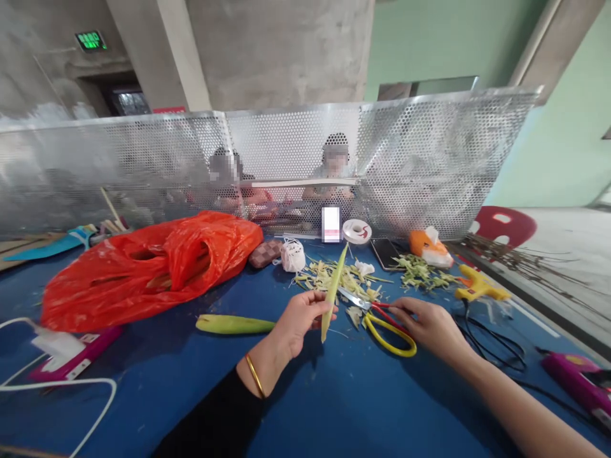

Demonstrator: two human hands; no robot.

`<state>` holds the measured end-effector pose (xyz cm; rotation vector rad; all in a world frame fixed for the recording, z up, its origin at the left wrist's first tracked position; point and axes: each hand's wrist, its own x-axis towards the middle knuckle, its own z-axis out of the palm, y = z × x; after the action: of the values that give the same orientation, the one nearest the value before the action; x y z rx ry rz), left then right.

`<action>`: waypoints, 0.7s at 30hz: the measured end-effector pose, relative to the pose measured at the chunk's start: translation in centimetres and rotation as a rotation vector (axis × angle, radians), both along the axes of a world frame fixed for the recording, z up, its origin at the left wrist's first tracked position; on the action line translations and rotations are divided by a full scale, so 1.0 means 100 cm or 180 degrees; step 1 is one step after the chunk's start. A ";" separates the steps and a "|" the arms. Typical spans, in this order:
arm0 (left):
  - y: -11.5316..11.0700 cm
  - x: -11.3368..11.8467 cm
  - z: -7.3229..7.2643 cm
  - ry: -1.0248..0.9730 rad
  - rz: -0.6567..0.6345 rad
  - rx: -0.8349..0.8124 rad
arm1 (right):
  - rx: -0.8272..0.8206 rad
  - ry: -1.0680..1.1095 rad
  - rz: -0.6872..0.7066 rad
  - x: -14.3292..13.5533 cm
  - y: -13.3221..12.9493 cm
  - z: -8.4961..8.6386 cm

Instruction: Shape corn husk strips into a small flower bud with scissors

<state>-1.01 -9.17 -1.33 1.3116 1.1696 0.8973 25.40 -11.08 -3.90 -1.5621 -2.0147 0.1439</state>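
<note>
My left hand (301,318) pinches a long, narrow pale-green leaf (336,280), like a strip of husk, held upright above the blue table. Just right of it is a pair of scissors (391,340) with one red and one yellow handle. The fingers of my right hand (422,321) are closed at the red handle, and the blades point towards the leaf. A wider green husk piece (235,324) lies on the table left of my left hand. Behind both hands, leaf trimmings (351,280) are strewn in a loose heap.
A red plastic bag (143,270) covers the left side. Farther back are a ball of white yarn (293,256), a ribbon spool (357,231), a phone (386,254) and a tissue pack (429,247). A yellow glue gun (482,286) with a black cable lies right. Perforated metal panels (291,152) stand behind; two people sit beyond.
</note>
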 end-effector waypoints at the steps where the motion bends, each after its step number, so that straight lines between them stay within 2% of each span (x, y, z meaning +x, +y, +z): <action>1: 0.000 0.000 -0.003 -0.0156 0.0007 -0.0096 | 0.0008 0.0145 -0.0024 0.001 0.001 -0.001; 5: -0.001 -0.001 -0.004 -0.0609 0.0115 -0.0249 | -0.0032 0.0705 -0.0272 0.008 0.003 -0.005; 9: -0.002 0.007 -0.003 -0.0737 0.0230 -0.0099 | 0.0000 0.1126 -0.0325 0.001 0.001 -0.003; 12: -0.002 0.017 -0.004 -0.0739 0.0317 0.0141 | -0.0103 0.1645 -0.0250 -0.021 0.002 0.003; 17: -0.004 0.036 -0.007 -0.0673 0.0229 0.0390 | -0.1003 0.2619 0.0164 -0.068 0.016 0.017; 21: -0.003 0.040 -0.010 -0.0555 0.0052 0.0287 | -0.1254 0.3316 0.0302 -0.088 0.024 0.012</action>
<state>2.99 -9.47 -2.36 1.2699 1.0154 1.0647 16.55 -8.73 -2.73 -1.1812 -1.2376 1.1796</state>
